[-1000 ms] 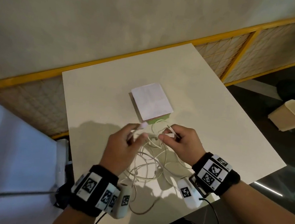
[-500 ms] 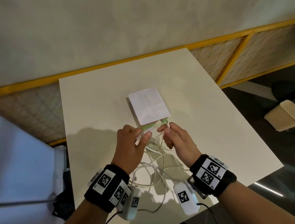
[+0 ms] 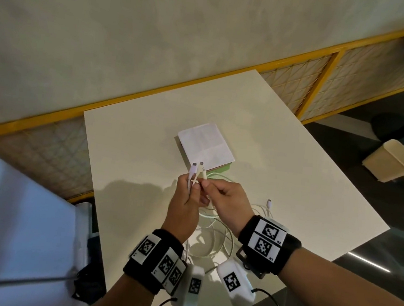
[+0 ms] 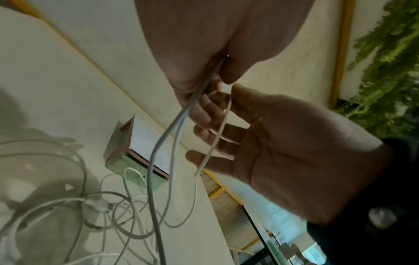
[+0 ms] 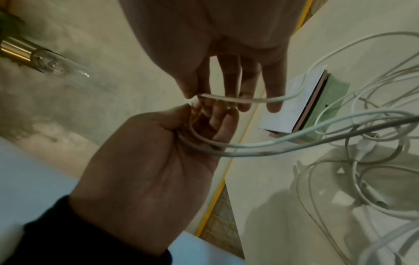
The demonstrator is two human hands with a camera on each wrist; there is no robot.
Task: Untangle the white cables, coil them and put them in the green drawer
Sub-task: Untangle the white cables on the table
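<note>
Our left hand [image 3: 185,205] pinches two white cables [image 3: 207,239] by their plug ends; our right hand [image 3: 225,201] pinches a third. Thin round loops tangle on the surface [image 3: 295,168], partly hidden beneath our wrists. A white sheet [image 3: 206,146] covers most of the ribbed green drawer [image 4: 136,176]

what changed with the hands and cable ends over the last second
Both hands rose off the table and came together. The left hand now holds two white cable ends upright, plugs pointing up, where a second ago they were low among the loops; the right hand pinches a third strand beside them. The camera view also shifted. The white cable tangle remains on the cream table, and the small green drawer box under white paper has not moved.
</note>
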